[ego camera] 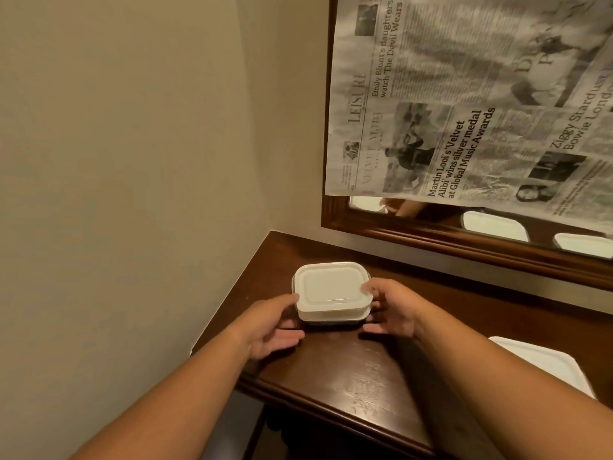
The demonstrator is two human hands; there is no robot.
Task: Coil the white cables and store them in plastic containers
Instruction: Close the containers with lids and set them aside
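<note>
Two stacked plastic containers [331,293] with white lids stand near the left back corner of the dark wooden table [358,370]. My left hand [275,323] grips the stack's left side, thumb at the lid's edge. My right hand [388,310] grips the right side, fingers on the lid's corner. No white cable shows in this view.
Another white lid [544,363] lies at the right, partly behind my right forearm. A wood-framed mirror [464,240] hung with newspaper [464,94] leans on the back wall and reflects more lids. A beige wall stands close on the left.
</note>
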